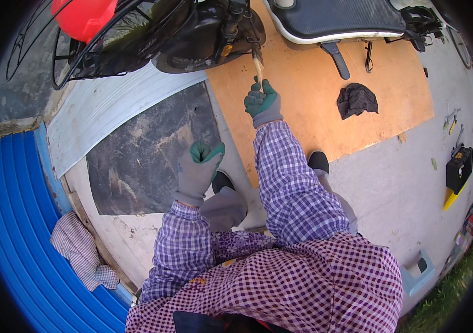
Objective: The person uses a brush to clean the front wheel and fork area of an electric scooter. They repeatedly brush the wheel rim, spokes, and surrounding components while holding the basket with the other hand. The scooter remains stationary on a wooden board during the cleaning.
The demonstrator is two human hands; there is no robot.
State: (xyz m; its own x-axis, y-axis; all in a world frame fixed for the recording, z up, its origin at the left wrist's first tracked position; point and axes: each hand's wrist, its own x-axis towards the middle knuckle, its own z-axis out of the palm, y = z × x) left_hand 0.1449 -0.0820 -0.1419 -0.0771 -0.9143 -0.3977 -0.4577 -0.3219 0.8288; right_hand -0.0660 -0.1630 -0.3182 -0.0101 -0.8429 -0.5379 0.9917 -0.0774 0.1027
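My right hand (263,101), in a grey and green glove, grips a wooden-handled brush (258,66). The brush tip is up at the lower front fork of a black scooter (192,39), near a dark metal part. My left hand (198,169), gloved alike, hangs lower and to the left over a dark stained mat (131,161), its fingers curled with nothing visible in them. An orange board (314,127) lies beneath the scooter, with a crumpled dark cloth (357,101) on it, right of my right hand.
A red helmet (81,16) sits at top left. A white panel (81,116), blue corrugated sheet (8,194) and checked cloth (78,250) lie leftward. At right are scattered tools (453,133), a black toolbox (458,166) and a pale blue stool (419,272).
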